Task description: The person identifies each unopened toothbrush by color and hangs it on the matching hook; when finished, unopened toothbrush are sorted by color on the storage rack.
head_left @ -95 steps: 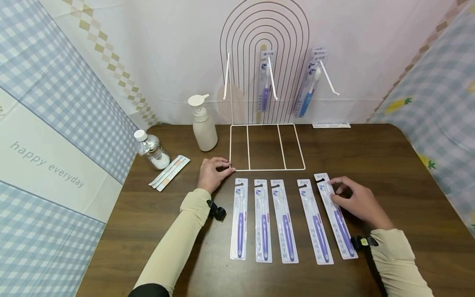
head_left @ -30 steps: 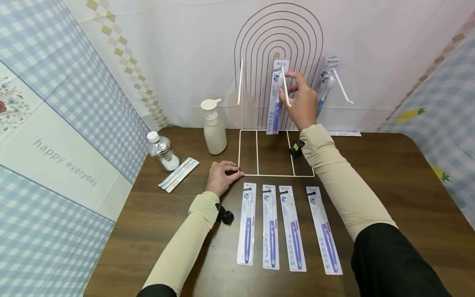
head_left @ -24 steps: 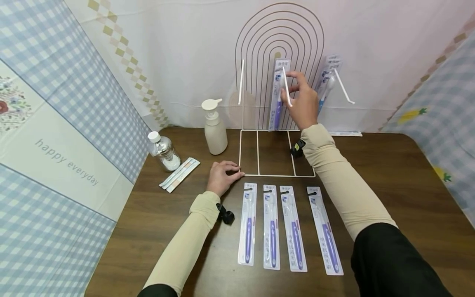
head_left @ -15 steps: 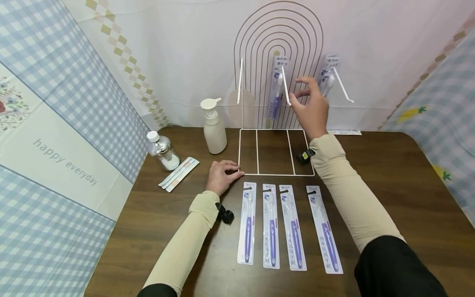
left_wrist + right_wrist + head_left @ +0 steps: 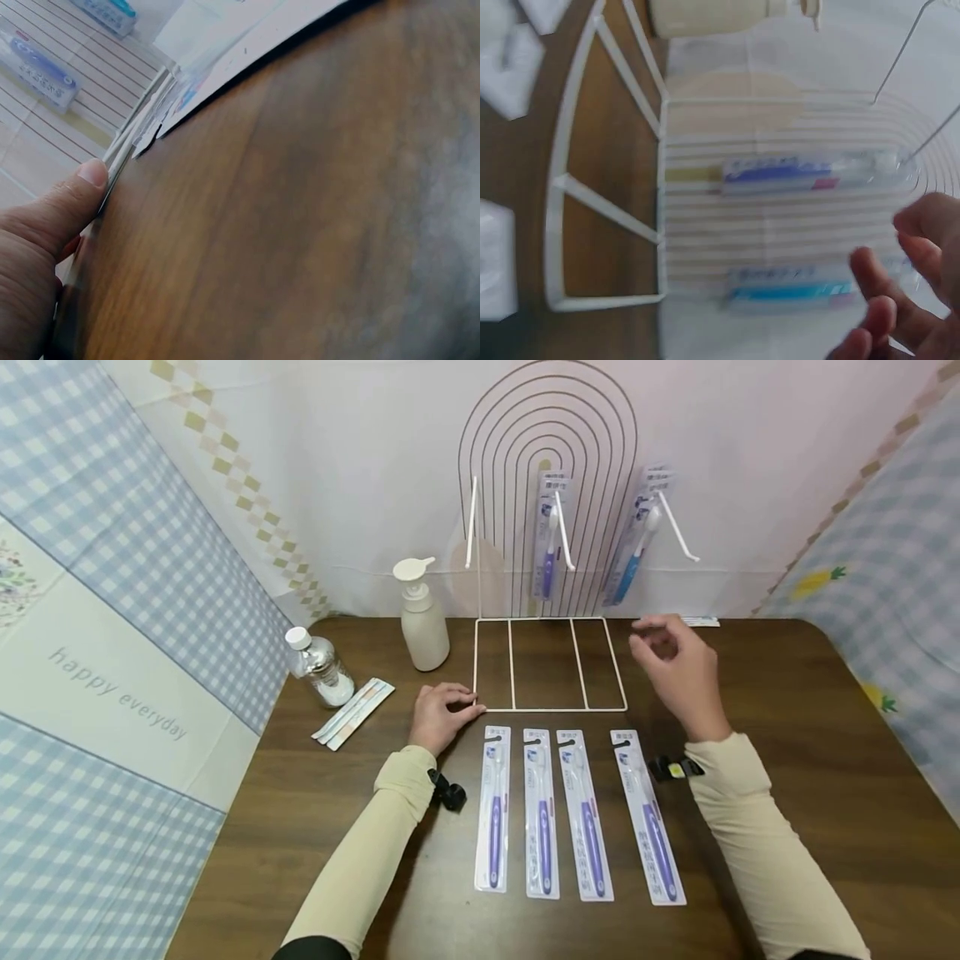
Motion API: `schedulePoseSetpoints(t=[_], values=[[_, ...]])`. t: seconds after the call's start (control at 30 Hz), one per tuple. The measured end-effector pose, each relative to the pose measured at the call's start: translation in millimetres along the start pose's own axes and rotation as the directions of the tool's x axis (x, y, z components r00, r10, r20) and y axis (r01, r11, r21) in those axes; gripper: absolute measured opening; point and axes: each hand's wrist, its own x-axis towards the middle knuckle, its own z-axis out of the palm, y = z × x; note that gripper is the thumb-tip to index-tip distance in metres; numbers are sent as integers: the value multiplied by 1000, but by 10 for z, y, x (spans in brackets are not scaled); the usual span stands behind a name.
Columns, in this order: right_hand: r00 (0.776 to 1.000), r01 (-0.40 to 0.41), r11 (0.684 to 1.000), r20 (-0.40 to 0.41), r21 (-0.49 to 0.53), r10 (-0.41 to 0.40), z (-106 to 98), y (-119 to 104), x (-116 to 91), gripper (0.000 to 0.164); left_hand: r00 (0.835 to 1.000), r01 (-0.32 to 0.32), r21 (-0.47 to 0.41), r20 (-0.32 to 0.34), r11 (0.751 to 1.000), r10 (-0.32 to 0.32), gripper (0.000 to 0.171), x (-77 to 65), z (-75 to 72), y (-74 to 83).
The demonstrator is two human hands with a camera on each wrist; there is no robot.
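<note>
A white wire rack point(image 5: 551, 710) stands on the table, its upright side against the back curtain. My left hand point(image 5: 438, 714) pinches the rack's front left corner between thumb and fingers; in the left wrist view the thumb point(image 5: 82, 187) lies along the wire. Packaged toothbrushes hang from two hooks: a purple one point(image 5: 548, 568) on the middle hook and a blue one point(image 5: 628, 575) on the right. My right hand point(image 5: 682, 672) is in the air to the right of the rack, fingers loosely bent around nothing. Several purple toothbrush packs point(image 5: 544, 843) lie in a row before the rack.
A beige pump bottle point(image 5: 425, 631) stands left of the rack. Further left are a clear bottle with a white cap point(image 5: 322, 670) and flat paper-like packets point(image 5: 352, 714). Another white packet point(image 5: 701, 622) lies at the back right. Checked cloth walls flank the table.
My right hand took the rightmost toothbrush pack from the row, hung it on the middle hook and let go. It has since moved back, right and down. The left hand stayed at the rack's corner.
</note>
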Motion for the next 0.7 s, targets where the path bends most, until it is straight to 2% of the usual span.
schedulePoseSetpoints(t=[0.13,0.23,0.33,0.47,0.53,0.6,0.7], values=[[990,-26,998,136,-56,33,-134,213,-332,21,1000,-1,-11,2,1000,1,29,1,-12,2],[972,-53,993,223,-105,75,-203,382,-577,21,1000,-10,-12,4,1000,10,29,15,-14,2],[939,-98,986,315,-138,137,-245,520,-781,24,1000,-14,-6,3,1000,14,29,23,-20,-1],[875,-164,976,436,-139,210,-289,633,-954,33,1000,-4,2,7,1000,4,30,26,-27,1],[849,-178,975,481,-133,221,-301,667,-1005,36,1000,0,2,9,1000,-1,30,22,-27,-1],[830,-181,975,512,-127,220,-310,695,-1040,39,1000,2,2,10,1000,-2,30,16,-22,-3],[814,-161,978,544,-130,206,-316,723,-1073,40,1000,0,0,9,1000,0,30,6,-7,-10]])
